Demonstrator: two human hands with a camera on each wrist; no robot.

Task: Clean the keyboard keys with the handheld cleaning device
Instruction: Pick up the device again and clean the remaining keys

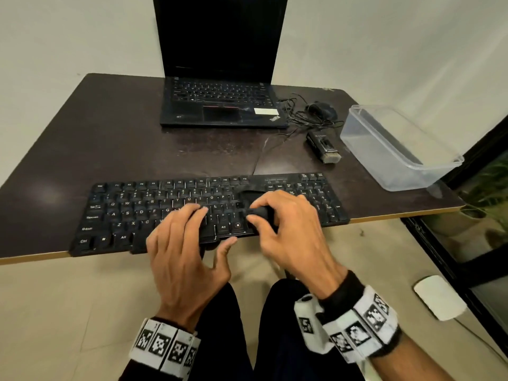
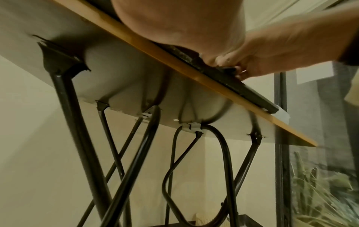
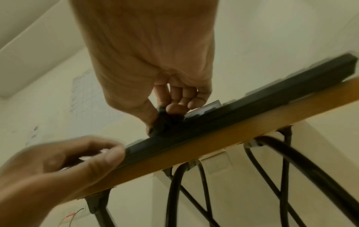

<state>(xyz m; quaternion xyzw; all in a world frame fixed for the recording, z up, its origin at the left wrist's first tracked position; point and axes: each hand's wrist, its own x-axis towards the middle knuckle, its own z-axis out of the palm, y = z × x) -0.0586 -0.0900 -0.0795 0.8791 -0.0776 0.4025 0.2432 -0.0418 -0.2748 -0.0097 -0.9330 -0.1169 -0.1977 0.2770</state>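
Observation:
A black keyboard (image 1: 165, 204) lies along the front edge of the dark table (image 1: 110, 138). My right hand (image 1: 286, 224) is over its right-centre keys and pinches a small black cleaning device (image 1: 261, 211) between thumb and fingers, its lower end down on the keys. The right wrist view shows the same pinch on the device (image 3: 162, 122) above the keyboard's edge (image 3: 233, 116). My left hand (image 1: 189, 243) rests on the middle keys with fingers laid flat. Its thumb (image 3: 108, 156) touches the keyboard's front edge. The device's working end is hidden by the fingers.
Behind the keyboard stand an open black laptop (image 1: 220, 100), a wired mouse (image 1: 323, 110) with tangled cable, and a small black brush tool (image 1: 325, 148). A clear plastic container (image 1: 395, 144) sits at the right. Black folding table legs (image 2: 77, 122) run under the table.

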